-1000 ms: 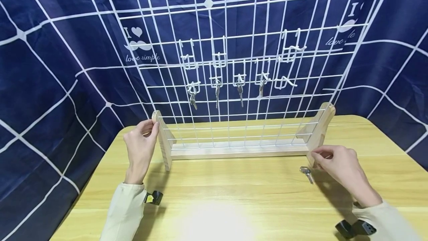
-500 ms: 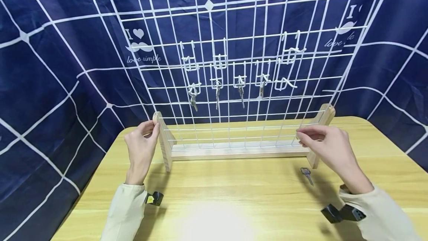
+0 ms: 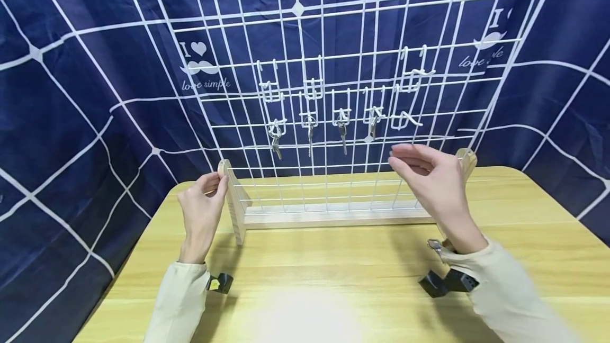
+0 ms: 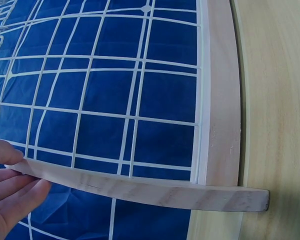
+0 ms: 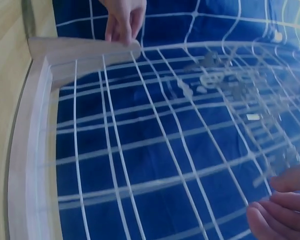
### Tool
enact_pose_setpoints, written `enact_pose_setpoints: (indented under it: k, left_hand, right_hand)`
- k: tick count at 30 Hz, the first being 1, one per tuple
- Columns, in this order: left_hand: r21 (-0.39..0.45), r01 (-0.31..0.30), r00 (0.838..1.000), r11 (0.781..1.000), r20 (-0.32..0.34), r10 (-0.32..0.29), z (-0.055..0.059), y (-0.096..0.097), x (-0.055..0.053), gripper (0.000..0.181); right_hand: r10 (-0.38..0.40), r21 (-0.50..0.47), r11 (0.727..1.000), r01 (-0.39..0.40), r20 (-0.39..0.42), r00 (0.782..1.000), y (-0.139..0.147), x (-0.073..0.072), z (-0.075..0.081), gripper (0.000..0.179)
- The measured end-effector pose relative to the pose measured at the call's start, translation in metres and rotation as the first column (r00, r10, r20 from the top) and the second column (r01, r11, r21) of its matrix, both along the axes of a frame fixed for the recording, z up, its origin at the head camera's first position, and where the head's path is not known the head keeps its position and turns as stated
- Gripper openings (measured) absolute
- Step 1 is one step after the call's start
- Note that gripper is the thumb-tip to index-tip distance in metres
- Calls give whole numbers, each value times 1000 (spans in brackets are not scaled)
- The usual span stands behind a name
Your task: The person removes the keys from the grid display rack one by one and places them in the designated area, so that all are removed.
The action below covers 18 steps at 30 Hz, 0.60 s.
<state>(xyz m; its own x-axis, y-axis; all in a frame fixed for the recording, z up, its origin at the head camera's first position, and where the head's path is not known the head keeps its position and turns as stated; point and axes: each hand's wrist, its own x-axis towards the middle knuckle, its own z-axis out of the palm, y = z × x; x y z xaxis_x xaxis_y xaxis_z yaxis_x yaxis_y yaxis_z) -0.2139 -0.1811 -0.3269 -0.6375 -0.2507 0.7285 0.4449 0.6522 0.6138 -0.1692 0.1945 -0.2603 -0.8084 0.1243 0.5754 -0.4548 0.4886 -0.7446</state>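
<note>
My left hand [image 3: 202,202] pinches the top of the left wooden side piece [image 4: 135,190] of the stand, thumb on one side and fingers on the other. Raised in front of the lower right of the white wire grid [image 3: 350,163], my right hand [image 3: 431,179] has its thumb and fingertips close together; I cannot tell whether something small is between them. Several keys [image 3: 343,139] hang in a row from white hooks [image 3: 374,113] on the grid, up and left of that hand. One loose key [image 3: 434,246] lies on the table, partly covered by the right sleeve.
Other white hooks [image 3: 405,119] without keys hang at the grid's right and upper rows. A wooden crossbar [image 3: 333,219] joins the stand's feet on the light wooden table [image 3: 310,269]. Dark blue cloth [image 3: 86,120] with white lines surrounds the back and sides.
My right hand has left the foot of the right side piece and moved up and left across the grid. The loose key stays on the table. The left hand keeps its hold.
</note>
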Motion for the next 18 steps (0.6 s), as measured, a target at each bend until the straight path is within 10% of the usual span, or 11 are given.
enact_pose_setpoints:
  k: [5, 11, 18]
  left_hand:
    - [-7, 2, 1000, 1000, -12, -2, -1, 0, -1, 16]
    - [8, 24, 1000, 1000, -18, -24, -1, 0, -2, 16]
    - [9, 26, 999, 1000, -24, -26, -1, -1, -1, 16]
  right_hand:
    - [-56, -2, 998, 56, -180, 982, -22, -6, 2, 21]
    - [-107, -20, 994, 108, -394, 913, -42, -14, 5, 21]
    - [-156, 16, 982, 187, -481, 863, -52, -23, 9, 24]
